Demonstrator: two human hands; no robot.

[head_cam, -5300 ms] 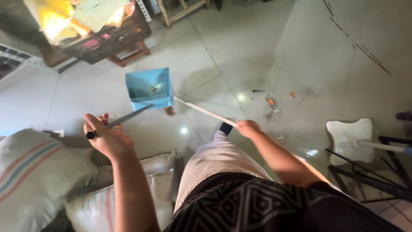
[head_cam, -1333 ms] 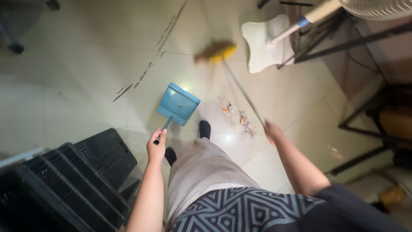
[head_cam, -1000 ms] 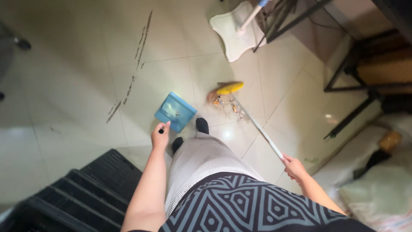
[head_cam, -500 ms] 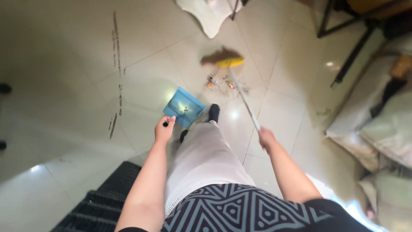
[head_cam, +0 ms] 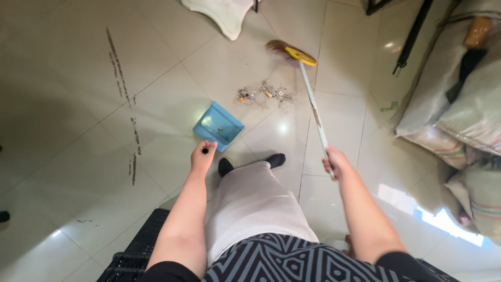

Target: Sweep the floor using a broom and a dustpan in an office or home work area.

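Debris (head_cam: 262, 94) lies scattered on the tiled floor (head_cam: 78, 156), between blue dustpan (head_cam: 218, 126) and broom (head_cam: 313, 104). Left hand (head_cam: 202, 157) clamps the dustpan handle; right hand (head_cam: 335, 162) grips the broom pole. A hard stroke risks flinging crumbs past the pan's lip.
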